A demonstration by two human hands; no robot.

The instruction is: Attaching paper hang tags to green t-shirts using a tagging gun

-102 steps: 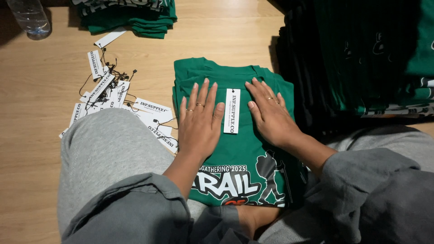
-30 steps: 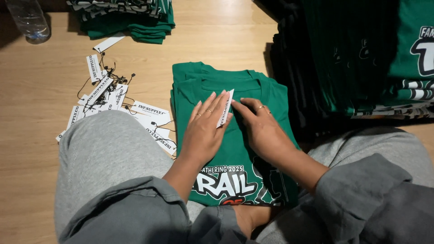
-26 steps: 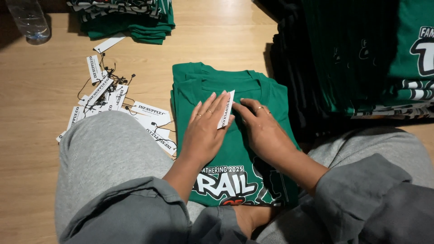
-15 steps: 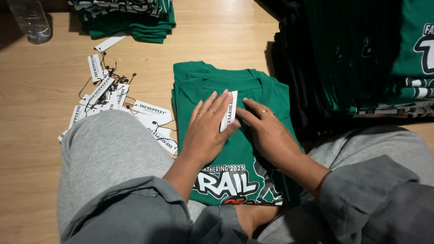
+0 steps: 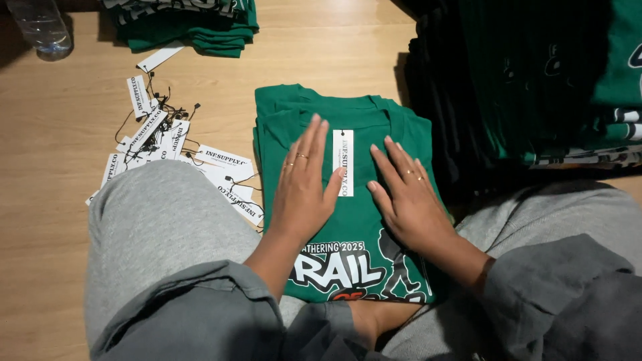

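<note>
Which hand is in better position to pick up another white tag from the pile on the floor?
Probably the left hand: the pile of white tags lies on its side of the green shirt, while the right hand would have to cross over.

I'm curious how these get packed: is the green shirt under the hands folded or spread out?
Folded. The green shirt lies as a compact rectangle, sleeves tucked out of sight, with both hands flat on it and a white tag on top.

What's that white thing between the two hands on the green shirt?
A white paper tag lies flat on the folded green shirt, between the left hand and the right hand. The head view shows it.
</note>
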